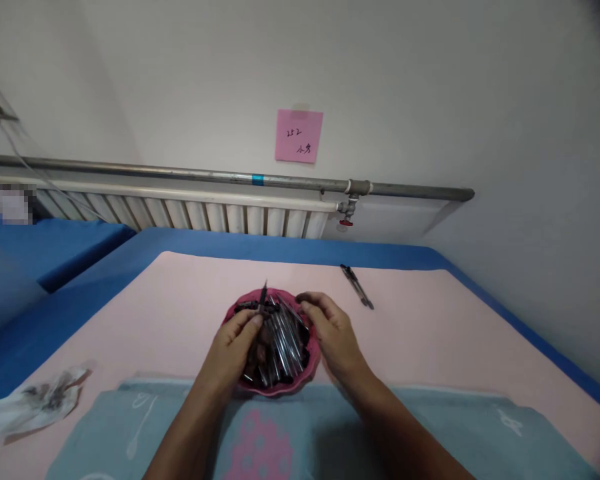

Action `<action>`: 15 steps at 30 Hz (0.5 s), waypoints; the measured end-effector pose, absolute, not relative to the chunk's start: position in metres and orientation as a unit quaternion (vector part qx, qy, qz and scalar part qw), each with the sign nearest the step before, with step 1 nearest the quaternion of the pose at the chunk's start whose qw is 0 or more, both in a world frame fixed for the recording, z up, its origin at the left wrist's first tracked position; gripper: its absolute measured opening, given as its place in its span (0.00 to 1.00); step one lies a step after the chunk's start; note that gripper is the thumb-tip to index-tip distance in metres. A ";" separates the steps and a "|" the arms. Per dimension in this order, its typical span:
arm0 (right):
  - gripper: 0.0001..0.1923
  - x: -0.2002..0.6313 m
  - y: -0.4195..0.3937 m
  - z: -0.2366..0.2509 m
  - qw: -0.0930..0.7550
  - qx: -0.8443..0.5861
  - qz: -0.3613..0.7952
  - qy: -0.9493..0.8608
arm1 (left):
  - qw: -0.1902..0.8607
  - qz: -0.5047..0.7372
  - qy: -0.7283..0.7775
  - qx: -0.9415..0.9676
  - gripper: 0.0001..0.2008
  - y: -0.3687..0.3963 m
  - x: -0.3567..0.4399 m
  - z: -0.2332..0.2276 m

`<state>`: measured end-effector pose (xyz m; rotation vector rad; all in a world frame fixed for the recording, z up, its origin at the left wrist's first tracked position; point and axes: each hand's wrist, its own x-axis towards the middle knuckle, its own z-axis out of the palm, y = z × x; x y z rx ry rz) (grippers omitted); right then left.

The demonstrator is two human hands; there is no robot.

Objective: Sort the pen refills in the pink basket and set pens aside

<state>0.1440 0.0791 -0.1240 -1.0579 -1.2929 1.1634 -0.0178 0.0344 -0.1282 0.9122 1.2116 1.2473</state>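
Observation:
A pink scalloped bowl (307,380) sits in front of me, filled with clear pen barrels (285,343) and small dark pen parts. My left hand (235,343) is over the bowl's left side, thumb and fingers pinched on a slim black pen piece (263,293) whose thin tip points up. At the right rim is my right hand (334,332), its thumb and fingers closed together. Something dark shows at those fingertips, too small to make out. Beyond the bowl to the right, black-capped pens (357,287) lie side by side.
Pale pink sheeting (420,320) covers the blue table (300,248). A grey-blue patterned cloth (180,433) lies along the near edge. At the left rests a crumpled, stained tissue (50,400). Behind are a radiator (235,217), a pipe (180,172) and a pink note (299,137).

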 end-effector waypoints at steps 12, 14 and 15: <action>0.11 0.174 0.077 -0.108 0.148 -0.511 0.154 -0.833 | 0.553 0.566 0.515 0.331 0.15 0.037 -0.027 -0.128; 0.10 0.169 0.074 -0.106 0.106 -0.503 0.147 -0.845 | 0.551 0.554 0.524 0.339 0.15 0.037 -0.024 -0.129; 0.10 0.167 0.072 -0.105 0.091 -0.504 0.149 -0.846 | 0.549 0.552 0.527 0.341 0.15 0.036 -0.023 -0.129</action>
